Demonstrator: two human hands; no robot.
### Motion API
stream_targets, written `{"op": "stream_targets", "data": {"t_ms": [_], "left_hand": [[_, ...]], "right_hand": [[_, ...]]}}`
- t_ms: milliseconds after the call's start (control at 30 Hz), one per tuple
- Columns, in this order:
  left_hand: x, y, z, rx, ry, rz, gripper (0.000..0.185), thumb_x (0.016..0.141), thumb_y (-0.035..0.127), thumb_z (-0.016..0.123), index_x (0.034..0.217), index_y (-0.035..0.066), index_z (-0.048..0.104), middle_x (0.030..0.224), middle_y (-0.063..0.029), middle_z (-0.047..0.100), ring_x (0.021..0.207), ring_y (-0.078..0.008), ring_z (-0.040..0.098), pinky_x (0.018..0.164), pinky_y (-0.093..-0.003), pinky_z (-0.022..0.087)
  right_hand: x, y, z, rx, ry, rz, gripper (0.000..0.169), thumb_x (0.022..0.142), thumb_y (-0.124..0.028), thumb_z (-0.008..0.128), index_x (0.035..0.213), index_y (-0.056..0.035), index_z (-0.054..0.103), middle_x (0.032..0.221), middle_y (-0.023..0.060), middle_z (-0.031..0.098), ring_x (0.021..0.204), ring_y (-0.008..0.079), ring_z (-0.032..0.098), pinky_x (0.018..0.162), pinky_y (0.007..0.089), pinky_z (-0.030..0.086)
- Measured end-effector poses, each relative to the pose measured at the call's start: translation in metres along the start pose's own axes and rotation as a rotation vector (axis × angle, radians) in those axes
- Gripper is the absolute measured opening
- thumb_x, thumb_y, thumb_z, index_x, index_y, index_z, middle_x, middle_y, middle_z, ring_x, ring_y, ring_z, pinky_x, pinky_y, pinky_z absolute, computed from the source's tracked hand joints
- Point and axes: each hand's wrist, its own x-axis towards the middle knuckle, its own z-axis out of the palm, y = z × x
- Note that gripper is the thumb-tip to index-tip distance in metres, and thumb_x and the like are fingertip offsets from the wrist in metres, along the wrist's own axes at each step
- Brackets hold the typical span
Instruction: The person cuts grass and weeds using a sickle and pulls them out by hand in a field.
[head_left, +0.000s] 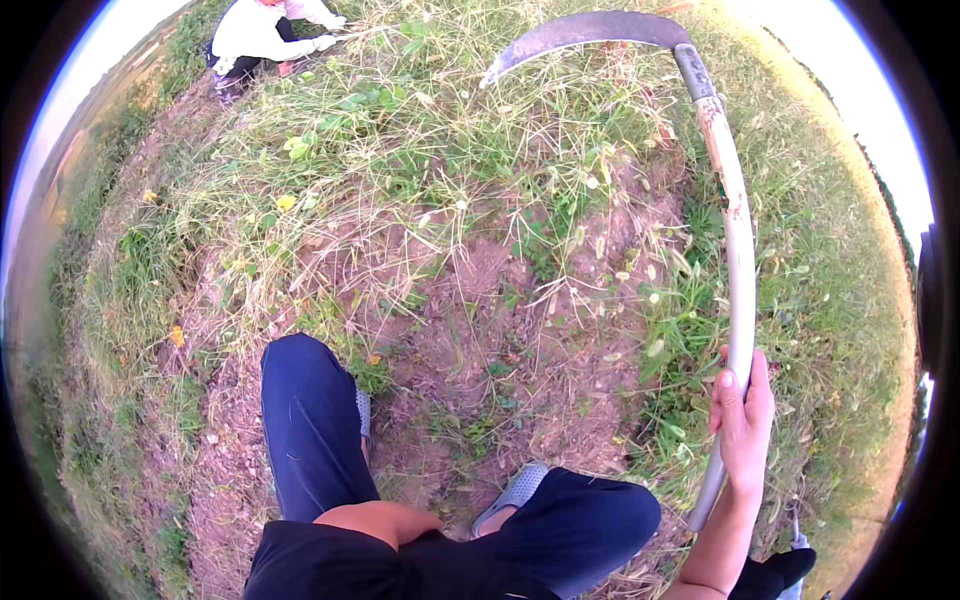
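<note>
My right hand (742, 420) grips the lower part of a long-handled sickle, its fingers wrapped around the pale, slightly curved handle (739, 262). The sickle stands out ahead of me on the right. Its curved metal blade (600, 31) points left at the top of the view, over or near the grass; I cannot tell whether it touches. A grey collar (695, 71) joins blade and handle. My left forearm (379, 521) crosses by my body, but the left hand is out of view. Before me lies bare brown soil (480, 330) with dry stems and low weeds.
A person (262, 34) in a white top and pale gloves crouches at the upper left, hands in the grass. My bent knees (307, 420) and grey clogs (517, 491) frame the soil below. Tall grass (817, 285) grows at right. A dark object (780, 574), unclear, lies lower right.
</note>
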Motion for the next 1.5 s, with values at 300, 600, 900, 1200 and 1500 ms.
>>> {"op": "stream_targets", "data": {"t_ms": [300,600,900,1200,1500], "left_hand": [[0.018,-0.031,0.009,0.259,0.009,-0.076,0.038,0.085,0.024,0.064,0.119,0.006,0.06,0.119,-0.0142,0.062,0.109,-0.0215,0.059,0.097,-0.0385,0.043],[0.004,-0.032,0.015,0.354,-0.048,0.002,0.038,0.086,0.02,0.065,0.121,0.006,0.058,0.122,-0.014,0.06,0.111,-0.0201,0.058,0.099,-0.0371,0.041],[-0.01,-0.002,-0.006,-0.026,-0.264,0.062,0.038,0.087,0.015,0.065,0.123,0.005,0.056,0.124,-0.0137,0.059,0.113,-0.0187,0.056,0.102,-0.0357,0.039],[-0.059,0.046,-0.067,-0.425,-0.266,0.22,0.044,0.089,0.015,0.065,0.129,0.004,0.05,0.128,-0.0122,0.056,0.118,-0.0166,0.052,0.106,-0.0344,0.034],[-0.035,0.173,-0.184,-0.138,-0.267,0.056,0.04,0.093,0.02,0.06,0.128,0.004,0.051,0.123,-0.0138,0.058,0.115,-0.0189,0.055,0.1,-0.0332,0.041]], "right_hand": [[-0.183,0.002,-0.031,0.173,0.157,0.092,0.028,0.1,-0.024,0.047,0.115,-0.0012,0.049,0.066,-0.0031,0.047,0.048,0.0024,0.041,0.043,0.0184,0.034],[-0.179,-0.056,-0.035,0.072,0.205,0.016,0.027,0.1,-0.026,0.048,0.112,-0.0014,0.051,0.069,-0.0037,0.045,0.05,0.0016,0.04,0.042,0.017,0.035],[0.024,-0.005,0.062,-0.066,-0.043,0.04,0.032,0.1,-0.026,0.048,0.117,0.001,0.051,0.072,-0.005,0.042,0.052,0.0004,0.037,0.045,0.0161,0.033],[0.216,0.16,0.169,0.069,-0.092,0.036,0.027,0.099,-0.025,0.05,0.115,-0.0038,0.049,0.069,-0.0051,0.045,0.051,0.0008,0.039,0.044,0.0177,0.034],[0.233,0.111,0.043,-0.311,-0.14,0.027,0.031,0.094,-0.024,0.057,0.11,-0.0014,0.043,0.072,0.0183,0.059,0.067,0.0361,0.062,0.06,0.0425,0.047]]}}
